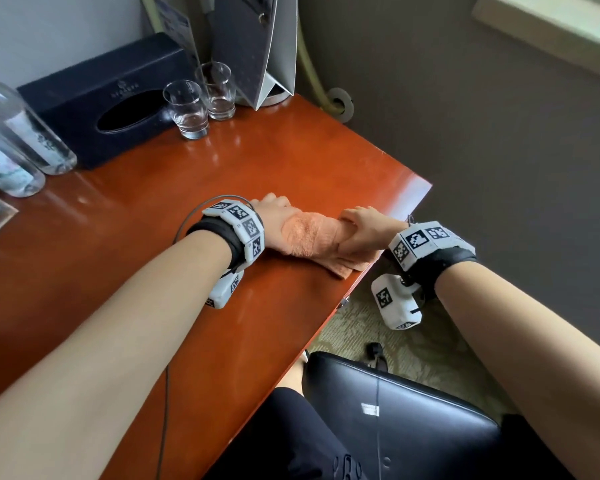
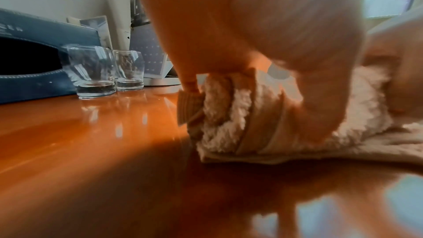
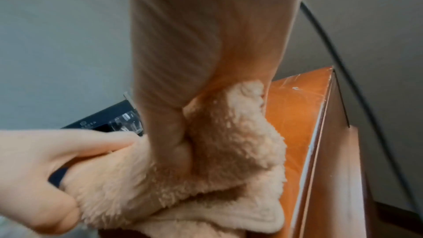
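Observation:
A peach terry towel (image 1: 310, 233) lies rolled into a thick tube on the glossy red-brown desk (image 1: 222, 174), close to its right front edge. My left hand (image 1: 274, 211) grips the roll's left end, fingers curled over it; the left wrist view shows the towel's rolled end (image 2: 228, 108) under that hand. My right hand (image 1: 361, 233) grips the right end, and in the right wrist view its thumb digs into the towel's pile (image 3: 228, 151). A loose flap of the towel (image 1: 343, 268) lies flat on the desk toward me.
Two empty glasses (image 1: 187, 109) stand at the back of the desk beside a dark tissue box (image 1: 94, 98). Two water bottles (image 1: 21, 133) sit at the far left. A standing card (image 1: 257, 46) is behind the glasses. A black chair seat (image 1: 395, 410) is below the desk edge.

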### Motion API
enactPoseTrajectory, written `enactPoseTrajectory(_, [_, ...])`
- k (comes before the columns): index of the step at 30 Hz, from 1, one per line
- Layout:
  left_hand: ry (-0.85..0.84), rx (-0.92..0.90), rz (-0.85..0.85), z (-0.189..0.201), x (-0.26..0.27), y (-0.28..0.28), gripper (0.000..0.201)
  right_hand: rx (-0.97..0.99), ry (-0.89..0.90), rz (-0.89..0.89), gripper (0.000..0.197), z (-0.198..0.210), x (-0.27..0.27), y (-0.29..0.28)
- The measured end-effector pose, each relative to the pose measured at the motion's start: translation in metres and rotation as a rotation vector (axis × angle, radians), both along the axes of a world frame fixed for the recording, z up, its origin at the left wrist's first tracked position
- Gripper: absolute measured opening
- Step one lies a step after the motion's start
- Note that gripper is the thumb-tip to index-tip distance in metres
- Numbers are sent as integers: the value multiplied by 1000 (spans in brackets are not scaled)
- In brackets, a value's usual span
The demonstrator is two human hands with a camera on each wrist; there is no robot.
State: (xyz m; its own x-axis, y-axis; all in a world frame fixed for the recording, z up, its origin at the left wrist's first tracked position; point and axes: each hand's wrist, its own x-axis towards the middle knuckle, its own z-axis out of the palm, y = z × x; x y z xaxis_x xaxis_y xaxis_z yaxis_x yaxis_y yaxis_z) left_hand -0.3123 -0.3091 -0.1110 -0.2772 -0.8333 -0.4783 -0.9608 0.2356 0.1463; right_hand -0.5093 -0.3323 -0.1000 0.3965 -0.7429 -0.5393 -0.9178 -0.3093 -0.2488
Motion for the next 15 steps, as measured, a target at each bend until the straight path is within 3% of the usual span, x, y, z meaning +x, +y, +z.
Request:
enactPoseTrajectory(3, [113,56,123,1,4,4,60,120,-83,-75,45,3,4,3])
enactPoseTrajectory(6, [131,44,131,3,3,6,59,72,-108,-62,44,3,7,6])
enactPoseTrajectory(10, [4,-34,91,8,-3,6,58,115,-92,-55,55,3,10,6])
enactPoseTrajectory(12, [-96,-39,5,10,-6,5,40,177,-73,-51,66,4,11,3])
enactPoseTrajectory(15, [-111,-135,-41,16,-1,2,38,113,24,52,58,10,17,1])
